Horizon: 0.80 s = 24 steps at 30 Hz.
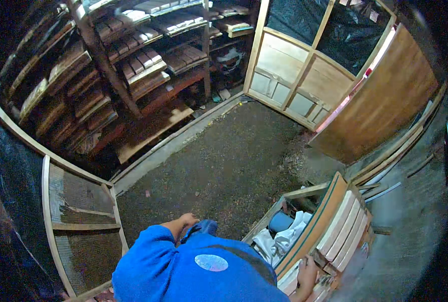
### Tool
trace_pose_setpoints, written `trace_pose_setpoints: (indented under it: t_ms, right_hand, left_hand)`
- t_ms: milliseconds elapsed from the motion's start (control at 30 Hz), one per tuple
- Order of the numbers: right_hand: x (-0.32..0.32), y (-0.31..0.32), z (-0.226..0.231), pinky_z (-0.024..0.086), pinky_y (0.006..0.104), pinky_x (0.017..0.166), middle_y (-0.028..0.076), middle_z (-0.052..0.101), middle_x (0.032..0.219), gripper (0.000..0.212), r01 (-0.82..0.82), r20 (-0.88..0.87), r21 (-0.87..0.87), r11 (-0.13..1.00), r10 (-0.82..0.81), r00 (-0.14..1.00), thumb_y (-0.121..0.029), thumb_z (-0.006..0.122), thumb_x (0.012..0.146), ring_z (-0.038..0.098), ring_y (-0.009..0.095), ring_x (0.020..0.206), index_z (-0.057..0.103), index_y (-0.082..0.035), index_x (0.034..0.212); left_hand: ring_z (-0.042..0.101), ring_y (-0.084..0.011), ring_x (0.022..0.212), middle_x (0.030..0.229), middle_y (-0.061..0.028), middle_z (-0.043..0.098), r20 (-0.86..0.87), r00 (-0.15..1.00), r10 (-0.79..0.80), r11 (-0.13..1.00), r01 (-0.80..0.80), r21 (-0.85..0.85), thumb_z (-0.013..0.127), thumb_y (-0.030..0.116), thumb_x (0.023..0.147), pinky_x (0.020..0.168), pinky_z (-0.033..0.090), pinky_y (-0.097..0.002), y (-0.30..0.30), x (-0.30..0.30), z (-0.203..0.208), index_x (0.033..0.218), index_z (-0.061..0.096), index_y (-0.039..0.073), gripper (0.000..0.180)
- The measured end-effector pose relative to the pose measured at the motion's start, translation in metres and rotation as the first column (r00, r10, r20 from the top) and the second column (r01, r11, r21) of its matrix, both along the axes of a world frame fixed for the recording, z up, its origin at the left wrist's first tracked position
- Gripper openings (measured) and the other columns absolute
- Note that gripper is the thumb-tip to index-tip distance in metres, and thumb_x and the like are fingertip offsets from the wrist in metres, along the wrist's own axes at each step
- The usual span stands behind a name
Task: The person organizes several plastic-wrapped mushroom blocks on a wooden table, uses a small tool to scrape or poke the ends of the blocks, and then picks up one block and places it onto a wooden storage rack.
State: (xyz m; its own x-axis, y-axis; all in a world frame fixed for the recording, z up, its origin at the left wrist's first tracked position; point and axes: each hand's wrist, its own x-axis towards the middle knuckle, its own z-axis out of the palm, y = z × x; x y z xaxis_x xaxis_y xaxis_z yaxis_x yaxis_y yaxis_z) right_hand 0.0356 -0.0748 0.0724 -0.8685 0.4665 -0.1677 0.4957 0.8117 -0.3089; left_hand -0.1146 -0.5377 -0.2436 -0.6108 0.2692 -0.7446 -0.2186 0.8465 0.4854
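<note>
My right hand (307, 276) is at the lower right, its fingers bent over the edge of a pale block (288, 283) in a pile; its grip is partly hidden. Just beyond it lies a stack of long pale blocks (340, 229), beside a tan board (312, 224) with a dark green stripe. My left hand (187, 220) hangs by my dark blue trouser leg, over the dirt floor; its fingers are too small and partly hidden to tell their pose. Nothing can be made out in it.
Wooden racks (133, 65) with rows of blocks fill the far left. A framed wooden door (304, 70) stands at the back, beside a plywood panel (385, 95). White cloth (289, 234) and a blue-grey bucket (280, 222) lie by the board. A mesh-covered frame (80, 196) stands left.
</note>
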Motion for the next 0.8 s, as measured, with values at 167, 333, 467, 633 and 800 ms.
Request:
trace_pose_setpoints:
  t_ms: [167, 333, 467, 633, 800]
  right_hand:
    - [-0.006, 0.003, -0.012, 0.046, 0.0420, 0.086, 0.024, 0.063, 0.104, 0.029, -0.055, -0.057, -0.064, 0.996, 0.051, 0.997, -0.010, 0.056, 0.084, 0.059, 0.040, 0.098, 0.060, 0.000, 0.111]
    - [-0.011, -0.012, 0.005, 0.046, 0.0400, 0.087, 0.024, 0.063, 0.106, 0.030, -0.076, -0.030, -0.068, 0.995, 0.075, 0.997, -0.012, 0.054, 0.085, 0.059, 0.038, 0.101, 0.061, 0.000, 0.112]
    - [-0.013, -0.025, 0.010, 0.047, 0.0437, 0.084, 0.024, 0.064, 0.099, 0.025, -0.051, -0.016, -0.150, 0.987, 0.049, 0.999, -0.014, 0.055, 0.088, 0.061, 0.040, 0.094, 0.060, -0.001, 0.108]
    - [0.006, -0.029, 0.004, 0.048, 0.0369, 0.073, 0.019, 0.065, 0.085, 0.026, -0.002, 0.009, -0.257, 0.967, 0.004, 1.000, -0.020, 0.060, 0.083, 0.063, 0.030, 0.080, 0.063, -0.001, 0.100]
    - [0.006, -0.046, 0.000, 0.046, 0.0282, 0.063, 0.009, 0.062, 0.074, 0.029, 0.104, 0.230, -0.633, 0.767, 0.058, 0.971, -0.007, 0.066, 0.073, 0.058, 0.012, 0.069, 0.063, -0.001, 0.102]
  left_hand:
    - [0.055, -0.0310, 0.116, 0.120, -0.0208, 0.060, 0.312, 0.946, 0.093, 0.992, -0.059, -0.116, 0.058, 0.052, 0.081, 0.097, 0.044, -0.0405, -0.028, -0.003, -0.024, 0.116, 0.061, -0.002, 0.064]
    - [0.057, -0.0341, 0.113, 0.122, -0.0170, 0.060, 0.061, 0.988, 0.145, 0.989, -0.145, -0.006, 0.059, 0.052, 0.081, 0.099, 0.043, -0.0381, -0.018, -0.005, -0.012, 0.121, 0.059, 0.001, 0.065]
    - [0.057, -0.0334, 0.114, 0.123, -0.0166, 0.060, 0.191, 0.966, 0.174, 0.981, -0.152, -0.123, 0.056, 0.050, 0.084, 0.100, 0.041, -0.0379, -0.023, -0.011, -0.019, 0.122, 0.059, 0.004, 0.060]
    - [0.057, -0.0335, 0.112, 0.120, -0.0184, 0.061, 0.058, 0.998, -0.017, 1.000, 0.016, 0.009, 0.050, 0.052, 0.087, 0.098, 0.043, -0.0397, 0.012, -0.025, 0.055, 0.124, 0.056, -0.001, 0.065]
    - [0.059, -0.0320, 0.110, 0.122, -0.0196, 0.059, 0.267, 0.941, 0.209, 0.978, -0.199, -0.064, 0.054, 0.050, 0.085, 0.097, 0.046, -0.0368, 0.004, -0.027, 0.063, 0.136, 0.046, 0.006, 0.067]
